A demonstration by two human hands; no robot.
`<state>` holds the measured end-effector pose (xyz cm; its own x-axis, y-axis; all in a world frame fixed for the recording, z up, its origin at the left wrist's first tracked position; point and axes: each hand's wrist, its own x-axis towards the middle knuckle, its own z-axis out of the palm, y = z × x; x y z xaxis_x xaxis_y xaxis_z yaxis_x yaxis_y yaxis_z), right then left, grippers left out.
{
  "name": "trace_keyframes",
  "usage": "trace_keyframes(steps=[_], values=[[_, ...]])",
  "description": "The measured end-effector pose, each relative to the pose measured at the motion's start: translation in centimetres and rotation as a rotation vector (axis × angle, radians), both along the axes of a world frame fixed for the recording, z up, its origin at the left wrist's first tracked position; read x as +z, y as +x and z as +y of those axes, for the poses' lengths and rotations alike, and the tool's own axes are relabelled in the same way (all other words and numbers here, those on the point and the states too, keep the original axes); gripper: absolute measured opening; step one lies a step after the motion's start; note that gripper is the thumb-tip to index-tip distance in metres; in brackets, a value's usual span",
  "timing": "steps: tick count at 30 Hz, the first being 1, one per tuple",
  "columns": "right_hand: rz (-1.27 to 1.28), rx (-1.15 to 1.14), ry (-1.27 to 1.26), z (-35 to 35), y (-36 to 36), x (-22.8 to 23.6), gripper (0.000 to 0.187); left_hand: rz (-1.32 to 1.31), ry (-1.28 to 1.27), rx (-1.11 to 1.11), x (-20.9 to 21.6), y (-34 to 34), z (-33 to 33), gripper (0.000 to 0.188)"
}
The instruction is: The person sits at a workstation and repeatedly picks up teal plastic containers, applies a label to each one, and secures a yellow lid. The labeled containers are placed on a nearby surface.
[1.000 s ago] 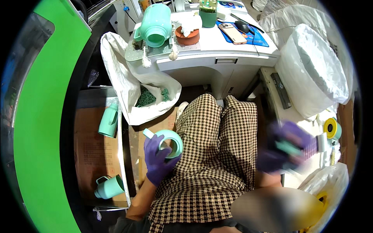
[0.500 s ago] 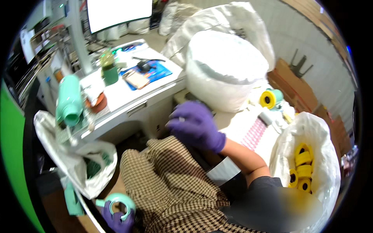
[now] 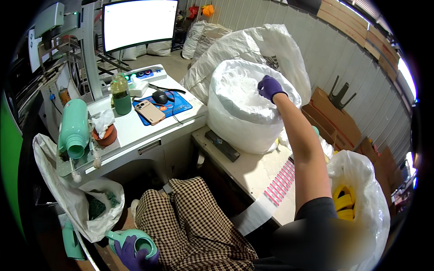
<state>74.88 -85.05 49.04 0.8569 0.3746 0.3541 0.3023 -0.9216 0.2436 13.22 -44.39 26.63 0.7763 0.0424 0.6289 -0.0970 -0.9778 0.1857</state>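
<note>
At the lower left, my left hand [image 3: 130,254], in a purple glove, is closed on a mint-green hollow plastic piece [image 3: 147,236]. This piece has a round opening and a narrow part sticking out to the left. My right hand [image 3: 270,87], gloved the same way, is over the mouth of a big white bag [image 3: 242,128]. Its fingers are curled down at the whitish, translucent plastic pieces [image 3: 237,88] inside. Whatever may be between those fingers is too small to make out.
A mint-green bottle-shaped shell [image 3: 75,124] lies on the desk near a phone [image 3: 150,112], a mouse and a jar [image 3: 120,95]. Yellow rings [image 3: 344,203] fill a bag at right. Another white bag [image 3: 72,198] stands at left. Pink-marked label strips [image 3: 280,183] lie beside me.
My right hand has moved from above my lap up and right to the big white bag. My left hand keeps its hold on the green piece, now tilted differently. The view has shifted.
</note>
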Motion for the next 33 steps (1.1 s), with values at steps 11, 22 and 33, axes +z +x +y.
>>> trace_keyframes(steps=[11,22,33], values=[[0.276,0.916,1.18,13.4,-21.9,0.1,0.023,-0.019,-0.181,0.176,-1.3,-1.9,2.8,0.038],[0.312,1.096,0.46,24.6,-43.0,-20.5,0.016,-0.083,-0.299,0.168,0.8,-1.8,3.1,0.089],[0.837,1.412,0.862,27.8,-46.6,-16.7,0.045,-0.126,-0.252,0.04,2.9,1.6,2.0,0.092]])
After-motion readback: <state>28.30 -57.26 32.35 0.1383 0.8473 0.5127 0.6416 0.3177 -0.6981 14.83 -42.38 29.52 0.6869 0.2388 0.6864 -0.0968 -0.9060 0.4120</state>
